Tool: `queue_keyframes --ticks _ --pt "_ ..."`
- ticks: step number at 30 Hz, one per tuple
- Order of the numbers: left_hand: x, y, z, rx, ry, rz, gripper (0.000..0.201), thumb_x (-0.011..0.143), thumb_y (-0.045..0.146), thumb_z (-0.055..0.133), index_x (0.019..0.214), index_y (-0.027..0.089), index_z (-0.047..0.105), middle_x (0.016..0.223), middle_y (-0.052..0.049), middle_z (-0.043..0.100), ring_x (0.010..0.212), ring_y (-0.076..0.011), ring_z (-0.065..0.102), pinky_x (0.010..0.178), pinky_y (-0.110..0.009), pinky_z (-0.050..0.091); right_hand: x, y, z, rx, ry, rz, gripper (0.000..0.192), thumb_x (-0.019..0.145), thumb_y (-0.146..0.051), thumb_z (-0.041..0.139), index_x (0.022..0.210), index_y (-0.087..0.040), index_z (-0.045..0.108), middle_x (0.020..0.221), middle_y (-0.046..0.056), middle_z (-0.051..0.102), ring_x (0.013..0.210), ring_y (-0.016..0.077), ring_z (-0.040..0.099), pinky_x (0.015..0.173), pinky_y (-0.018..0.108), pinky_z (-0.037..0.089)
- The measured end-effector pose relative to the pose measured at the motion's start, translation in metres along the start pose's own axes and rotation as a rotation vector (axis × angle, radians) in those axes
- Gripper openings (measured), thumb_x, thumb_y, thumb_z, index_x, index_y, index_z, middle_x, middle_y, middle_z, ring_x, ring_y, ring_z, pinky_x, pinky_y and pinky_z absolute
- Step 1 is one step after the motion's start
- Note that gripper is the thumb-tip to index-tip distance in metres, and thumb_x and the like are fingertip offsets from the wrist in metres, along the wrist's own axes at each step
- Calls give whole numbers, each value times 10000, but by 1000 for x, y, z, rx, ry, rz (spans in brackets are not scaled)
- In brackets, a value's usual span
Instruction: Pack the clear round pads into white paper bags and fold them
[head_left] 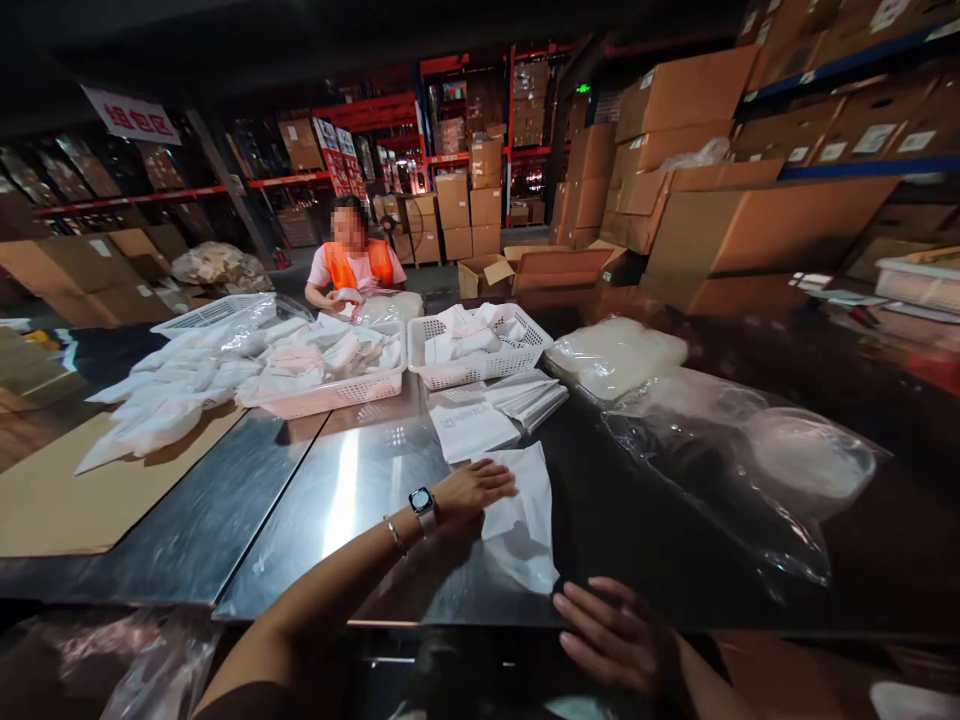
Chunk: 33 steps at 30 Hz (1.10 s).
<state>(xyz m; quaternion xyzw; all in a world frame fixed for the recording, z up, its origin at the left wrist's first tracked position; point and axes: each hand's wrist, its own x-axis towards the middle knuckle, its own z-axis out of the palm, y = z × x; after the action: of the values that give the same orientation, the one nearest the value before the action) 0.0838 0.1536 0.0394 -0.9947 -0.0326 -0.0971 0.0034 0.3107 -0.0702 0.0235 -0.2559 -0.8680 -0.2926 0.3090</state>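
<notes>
My left hand (474, 490), with a watch and a bracelet on its wrist, lies flat on a white plastic bag (521, 525) spread on the shiny metal table (352, 490). My right hand (615, 632) rests at the table's near edge, fingers apart and empty, just touching the bag's lower right corner. Beyond the bag lies a stack of flat white bags (471, 425), with another stack (532, 395) to its right.
Two white baskets (480, 372) (337, 392) of packed white items stand mid-table, loose packets (157, 410) spilling left onto cardboard (67, 500). Large clear bags (750, 470) lie at right. A person in an orange vest (354, 265) works at the far side. Cardboard boxes (750, 235) fill the shelves.
</notes>
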Motion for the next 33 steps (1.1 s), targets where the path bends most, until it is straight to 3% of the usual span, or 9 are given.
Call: queue_keyframes --ticks 5,9,12,15,20,24,29,33 --pt "-18 15 -4 87 80 81 435 960 210 460 1394 220 458 1453 -89 468 1397 -231 343 1184 -488 209 9 53 0 -72 -91 170 310 938 -79 393 1121 -170 626 1128 93 676 1197 198 539 1025 408 405" --pt "-32 27 1 59 146 166 376 987 215 415 1353 185 494 1372 -80 559 1378 -191 377 1194 -458 219 18 80 17 5 -137 10 277 967 -111 410 1055 -187 661 1106 57 683 1148 182 567 1004 391 413" --pt "-37 39 4 89 166 158 375 981 181 419 1348 188 496 1340 -83 586 1365 -189 396 1185 -460 251 17 85 23 23 -144 -69 256 976 -118 424 1042 -151 669 1081 59 692 1126 169 583 989 366 434" --pt "-33 51 5 169 178 206 385 964 194 472 1348 217 498 1411 -100 515 1367 -224 391 1165 -462 289 12 91 22 9 -185 -127 309 989 -102 372 1089 -132 663 1129 72 681 1146 169 579 964 348 470" --pt "-22 63 8 260 256 297 203 956 248 503 1014 174 683 1414 -111 512 1326 -273 441 1139 -479 327 8 106 23 7 -180 -250 292 982 -117 396 1051 -122 680 1172 90 667 1167 196 577 932 351 524" --pt "-33 79 12 260 278 246 196 948 202 501 960 189 696 1425 -61 507 1357 -272 401 1166 -510 277 3 104 20 33 -157 -267 274 962 -89 415 1038 -89 678 1165 120 667 1212 227 545 946 380 535" --pt "-61 104 16 237 345 143 244 951 181 455 1099 171 649 1329 -73 596 1335 -224 431 1186 -489 247 -1 92 11 55 -154 -245 265 966 -107 434 1077 -132 673 1194 97 658 1257 209 502 993 368 515" --pt "-66 96 15 175 332 147 313 938 247 529 1247 203 544 1363 -97 564 1370 -224 384 1157 -460 309 5 88 17 114 -165 -211 266 968 -117 449 1111 -178 666 1241 84 634 1297 194 454 1045 370 470"
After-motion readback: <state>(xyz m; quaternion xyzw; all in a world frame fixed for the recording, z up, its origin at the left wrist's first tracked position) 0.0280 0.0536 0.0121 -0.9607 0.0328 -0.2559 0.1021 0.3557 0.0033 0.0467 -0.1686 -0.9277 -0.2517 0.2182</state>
